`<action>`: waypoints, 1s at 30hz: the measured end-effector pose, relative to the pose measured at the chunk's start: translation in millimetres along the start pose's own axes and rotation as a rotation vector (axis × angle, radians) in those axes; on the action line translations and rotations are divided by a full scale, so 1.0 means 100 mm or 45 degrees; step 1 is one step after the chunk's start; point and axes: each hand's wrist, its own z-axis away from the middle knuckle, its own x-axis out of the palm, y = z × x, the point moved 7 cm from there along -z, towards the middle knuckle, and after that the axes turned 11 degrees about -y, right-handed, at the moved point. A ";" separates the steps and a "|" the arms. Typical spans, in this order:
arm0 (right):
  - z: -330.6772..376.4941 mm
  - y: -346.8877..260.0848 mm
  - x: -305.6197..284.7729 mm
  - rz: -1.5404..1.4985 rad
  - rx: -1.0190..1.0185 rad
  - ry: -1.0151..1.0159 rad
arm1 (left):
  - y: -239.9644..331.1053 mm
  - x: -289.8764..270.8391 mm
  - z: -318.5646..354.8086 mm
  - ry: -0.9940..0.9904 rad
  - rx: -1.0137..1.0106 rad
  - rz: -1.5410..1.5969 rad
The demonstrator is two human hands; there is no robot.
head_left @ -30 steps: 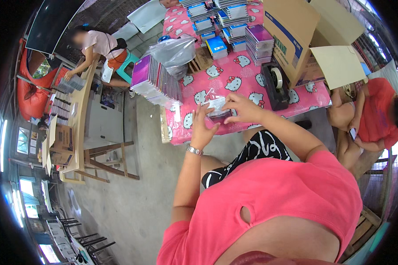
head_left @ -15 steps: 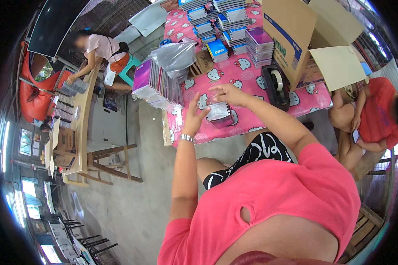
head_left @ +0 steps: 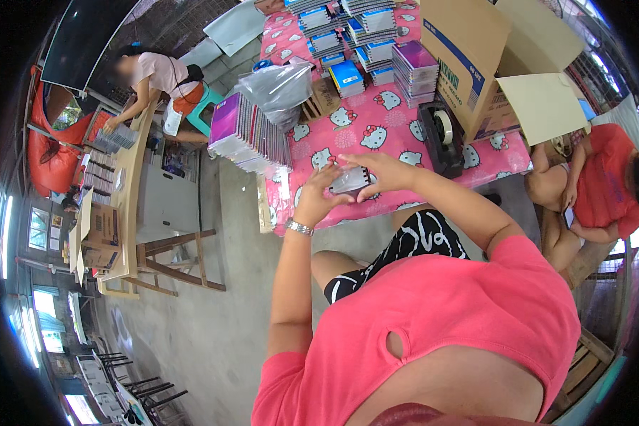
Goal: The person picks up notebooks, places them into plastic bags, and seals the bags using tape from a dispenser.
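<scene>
A small spiral notebook [head_left: 349, 180] with a pale, shiny top and dark coils along its right edge lies near the front edge of the pink-covered table. My left hand [head_left: 319, 197] curves around its left side, thumb at the near edge and fingers toward the far corner. From the right, my right hand [head_left: 385, 175] closes around the other side, its thumb by the near right corner and its fingers along the far edge. Whether more notebooks lie under the top one cannot be seen.
A purple notebook stack [head_left: 248, 135] stands left, beside a grey plastic bag [head_left: 277, 91]. Blue notebooks [head_left: 347, 78] and more stacks fill the back. A tape dispenser [head_left: 440, 138] and a cardboard box [head_left: 468, 64] are right. One person sits right; another works at the left table [head_left: 129, 177].
Both hands have come down and inward around the notebook; half a second ago they were raised apart beside it. The view has shifted slightly.
</scene>
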 end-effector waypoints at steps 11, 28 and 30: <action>0.05 0.00 0.20 -0.235 0.263 0.434 | -0.38 0.15 0.10 0.306 -0.272 0.435; 1.80 0.60 -0.86 0.311 1.033 1.143 | -0.28 -0.10 -0.18 0.131 -0.672 -0.150; 2.23 0.86 -0.86 0.719 1.120 1.047 | -0.26 -0.09 -0.31 -0.005 -0.619 -0.236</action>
